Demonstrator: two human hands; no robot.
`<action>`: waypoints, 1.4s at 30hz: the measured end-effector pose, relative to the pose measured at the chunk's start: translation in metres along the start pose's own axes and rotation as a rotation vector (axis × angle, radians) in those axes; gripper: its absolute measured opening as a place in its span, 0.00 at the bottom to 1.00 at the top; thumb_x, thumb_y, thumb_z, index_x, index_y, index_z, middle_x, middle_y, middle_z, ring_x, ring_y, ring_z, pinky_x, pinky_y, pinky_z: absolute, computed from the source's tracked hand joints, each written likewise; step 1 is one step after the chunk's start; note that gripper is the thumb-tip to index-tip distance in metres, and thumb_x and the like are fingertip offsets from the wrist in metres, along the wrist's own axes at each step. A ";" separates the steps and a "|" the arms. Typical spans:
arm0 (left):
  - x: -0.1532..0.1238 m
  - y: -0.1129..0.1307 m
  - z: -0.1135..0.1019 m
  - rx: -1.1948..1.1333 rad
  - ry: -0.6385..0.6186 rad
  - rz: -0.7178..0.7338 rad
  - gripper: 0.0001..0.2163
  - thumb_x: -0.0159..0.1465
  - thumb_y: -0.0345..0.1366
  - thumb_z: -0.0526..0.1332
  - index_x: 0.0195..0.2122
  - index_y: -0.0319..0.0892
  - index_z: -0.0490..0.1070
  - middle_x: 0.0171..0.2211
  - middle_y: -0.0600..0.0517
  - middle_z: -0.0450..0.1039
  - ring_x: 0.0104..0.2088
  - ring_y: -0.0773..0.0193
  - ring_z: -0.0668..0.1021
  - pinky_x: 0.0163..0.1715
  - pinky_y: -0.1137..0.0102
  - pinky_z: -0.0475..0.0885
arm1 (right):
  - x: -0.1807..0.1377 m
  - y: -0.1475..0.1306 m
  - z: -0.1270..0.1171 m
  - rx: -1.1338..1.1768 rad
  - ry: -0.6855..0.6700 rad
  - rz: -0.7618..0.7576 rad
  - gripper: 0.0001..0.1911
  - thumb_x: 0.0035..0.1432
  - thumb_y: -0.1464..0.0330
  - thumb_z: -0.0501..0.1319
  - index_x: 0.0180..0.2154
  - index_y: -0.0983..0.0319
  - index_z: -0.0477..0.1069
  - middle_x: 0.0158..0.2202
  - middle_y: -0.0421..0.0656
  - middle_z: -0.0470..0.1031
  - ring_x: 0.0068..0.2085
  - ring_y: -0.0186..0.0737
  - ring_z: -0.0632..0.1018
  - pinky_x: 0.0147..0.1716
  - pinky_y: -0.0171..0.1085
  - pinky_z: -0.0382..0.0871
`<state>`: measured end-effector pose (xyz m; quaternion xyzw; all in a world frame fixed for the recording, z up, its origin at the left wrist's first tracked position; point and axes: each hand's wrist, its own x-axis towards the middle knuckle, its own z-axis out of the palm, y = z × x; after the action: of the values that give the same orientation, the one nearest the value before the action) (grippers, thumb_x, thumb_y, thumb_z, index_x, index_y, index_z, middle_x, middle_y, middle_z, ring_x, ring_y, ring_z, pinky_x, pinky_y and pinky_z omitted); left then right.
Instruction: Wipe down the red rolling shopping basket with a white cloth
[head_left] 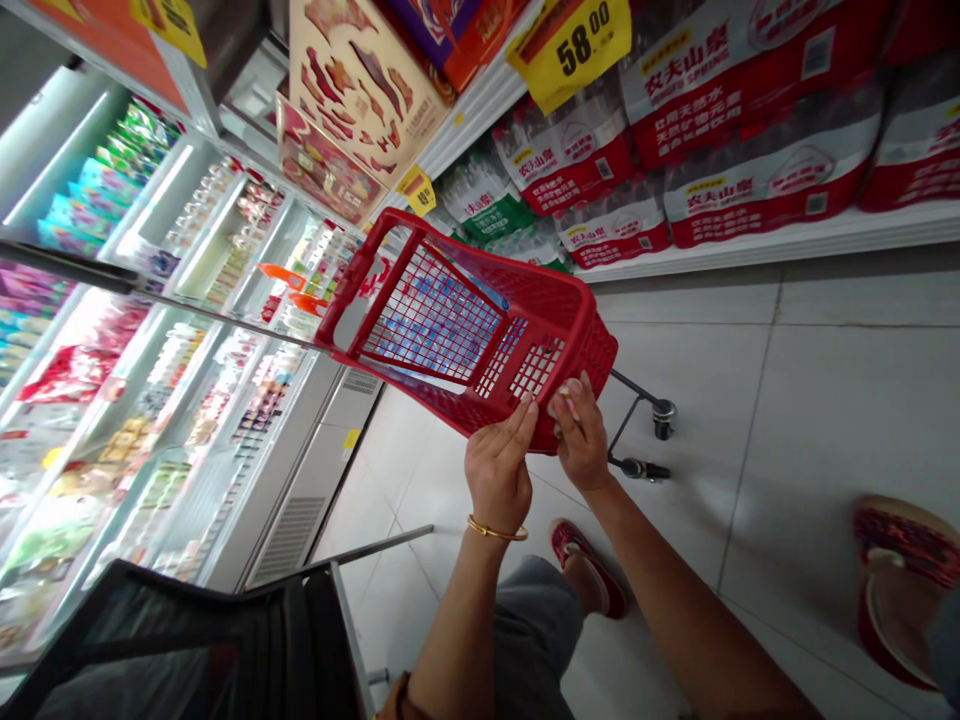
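Observation:
A red plastic shopping cart with a mesh fold-down panel stands in front of me, tilted in this view. My left hand is at the cart's near rim, its index and middle fingers stretched out along it. A gold bangle circles that wrist. Close beside it, at the cart's corner, my right hand has its fingers curled inward. Something pale shows at those fingertips, too small to name. Whether either hand grips the rim is unclear.
Shelves on the right hold red-wrapped water bottle packs; a yellow price tag hangs above. Lit refrigerated shelves line the left. A black basket is at lower left. A person's shoe shows at right on the tiled floor.

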<state>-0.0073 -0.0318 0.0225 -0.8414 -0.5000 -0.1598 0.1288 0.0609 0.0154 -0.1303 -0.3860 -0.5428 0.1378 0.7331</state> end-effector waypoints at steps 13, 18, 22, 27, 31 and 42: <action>0.001 0.001 0.000 0.002 0.013 0.011 0.23 0.67 0.23 0.47 0.61 0.41 0.65 0.56 0.41 0.72 0.50 0.63 0.80 0.46 0.65 0.72 | -0.029 0.020 -0.011 -0.019 -0.037 0.056 0.35 0.65 0.81 0.50 0.67 0.50 0.49 0.71 0.39 0.51 0.70 0.47 0.54 0.63 0.51 0.68; -0.001 -0.001 0.001 -0.005 0.017 0.003 0.23 0.66 0.23 0.47 0.61 0.41 0.65 0.57 0.41 0.72 0.51 0.62 0.79 0.47 0.64 0.72 | -0.033 0.023 -0.013 -0.022 -0.049 0.069 0.36 0.64 0.81 0.50 0.67 0.49 0.49 0.71 0.39 0.51 0.70 0.49 0.55 0.63 0.53 0.66; -0.002 -0.002 0.002 -0.012 0.027 -0.003 0.24 0.66 0.23 0.47 0.62 0.42 0.65 0.57 0.41 0.72 0.50 0.62 0.80 0.46 0.64 0.72 | -0.041 0.027 -0.018 -0.042 -0.051 0.101 0.35 0.64 0.82 0.49 0.67 0.50 0.50 0.70 0.41 0.53 0.70 0.48 0.55 0.65 0.55 0.62; -0.003 -0.002 0.002 0.003 0.038 0.005 0.24 0.66 0.23 0.47 0.62 0.42 0.65 0.55 0.41 0.74 0.51 0.63 0.79 0.47 0.64 0.72 | -0.053 0.028 -0.024 -0.044 -0.086 0.194 0.36 0.64 0.83 0.45 0.67 0.50 0.51 0.70 0.43 0.54 0.70 0.47 0.54 0.60 0.50 0.70; -0.004 -0.002 0.002 0.009 0.045 0.004 0.24 0.66 0.22 0.47 0.61 0.42 0.65 0.55 0.41 0.75 0.49 0.62 0.80 0.46 0.65 0.72 | -0.036 0.018 -0.023 -0.072 0.005 0.217 0.33 0.65 0.80 0.48 0.67 0.51 0.51 0.69 0.45 0.56 0.68 0.47 0.60 0.60 0.51 0.70; -0.003 -0.001 0.001 0.003 0.050 0.023 0.26 0.65 0.21 0.48 0.63 0.42 0.63 0.55 0.40 0.74 0.52 0.61 0.78 0.48 0.64 0.73 | 0.047 -0.023 -0.010 -0.051 0.092 0.057 0.28 0.68 0.69 0.52 0.67 0.50 0.52 0.66 0.47 0.61 0.69 0.51 0.59 0.61 0.57 0.67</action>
<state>-0.0094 -0.0333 0.0209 -0.8427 -0.4869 -0.1788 0.1443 0.0828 0.0255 -0.0827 -0.4258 -0.5007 0.1267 0.7429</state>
